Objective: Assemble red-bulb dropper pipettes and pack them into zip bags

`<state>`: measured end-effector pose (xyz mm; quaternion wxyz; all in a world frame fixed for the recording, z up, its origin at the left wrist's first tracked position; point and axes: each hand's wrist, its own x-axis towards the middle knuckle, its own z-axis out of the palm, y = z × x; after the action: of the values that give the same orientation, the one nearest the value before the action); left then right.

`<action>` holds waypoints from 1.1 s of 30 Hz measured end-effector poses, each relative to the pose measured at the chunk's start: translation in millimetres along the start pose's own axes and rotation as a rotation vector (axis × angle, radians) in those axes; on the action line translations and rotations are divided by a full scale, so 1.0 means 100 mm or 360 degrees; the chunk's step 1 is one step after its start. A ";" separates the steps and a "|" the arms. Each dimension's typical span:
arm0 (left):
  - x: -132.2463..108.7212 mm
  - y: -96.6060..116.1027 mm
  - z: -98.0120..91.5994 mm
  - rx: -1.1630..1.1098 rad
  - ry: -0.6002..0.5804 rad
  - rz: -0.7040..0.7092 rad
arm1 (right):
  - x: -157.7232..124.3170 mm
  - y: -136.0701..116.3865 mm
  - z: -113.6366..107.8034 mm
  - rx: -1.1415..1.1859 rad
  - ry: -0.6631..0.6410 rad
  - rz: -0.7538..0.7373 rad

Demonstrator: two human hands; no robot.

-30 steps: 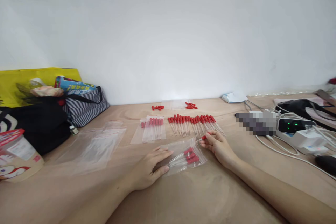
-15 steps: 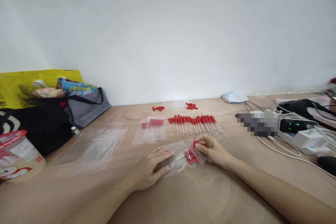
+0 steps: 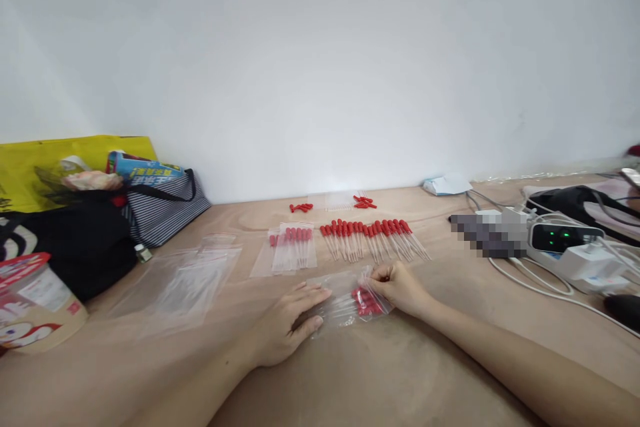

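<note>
On the table in front of me lies a clear zip bag holding several glass droppers with red rubber bulbs. My left hand rests on the bag's left end, fingers stretched and thumb apart. At the other end, my right hand has its fingers closed at the edge by the bulbs; its curled fingertips are partly hidden. Behind the bag is a row of loose red-bulbed droppers. Left of that row, more droppers lie on or in flat clear bags.
Clear zip bags are stacked at left, near a striped bag, a small bottle and a paper tub. Loose red bulbs lie by the wall. Cables and a digital device occupy the right.
My right hand has turned and curled over the bag's edge. The red bulb that showed at its fingertips is out of sight there. The left hand stays in place.
</note>
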<state>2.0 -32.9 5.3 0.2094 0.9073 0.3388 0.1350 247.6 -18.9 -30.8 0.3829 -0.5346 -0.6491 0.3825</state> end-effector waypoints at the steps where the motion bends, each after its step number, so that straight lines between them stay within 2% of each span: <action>1: 0.00 0.00 0.00 0.0001 -0.0006 0.0008 | 0.00 0.00 0.00 -0.0020 -0.0010 -0.0027; 3: 0.01 -0.01 0.00 -0.0009 -0.0020 0.0037 | -0.01 0.00 -0.01 0.0046 -0.0015 -0.0005; 7: 0.01 -0.02 0.00 -0.0032 -0.0027 0.0066 | 0.10 0.03 -0.17 0.0153 0.0075 0.0249; 12: 0.01 -0.04 0.00 -0.0016 -0.0028 0.0055 | 0.44 0.02 -0.41 -0.0438 0.0352 -0.0039; 15: 0.01 -0.03 0.00 -0.0026 -0.0028 0.0058 | 0.66 -0.04 -0.33 -0.0691 0.0402 0.0001; 21: 0.01 -0.01 0.00 -0.0040 -0.0027 0.0028 | 1.00 -0.18 -0.01 -0.0914 0.0457 0.0300; 29: 0.01 -0.02 0.01 -0.0025 -0.0027 0.0035 | 1.10 -0.27 0.08 -0.0947 0.0439 0.0399; 33: 0.01 -0.04 0.01 -0.0027 -0.0027 0.0043 | 1.09 -0.33 0.02 -0.0865 0.0446 0.0362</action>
<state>1.4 -30.0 2.4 0.2180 0.9111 0.3236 0.1329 217.5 84.1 8.1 0.2665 -0.7339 -0.6045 0.1581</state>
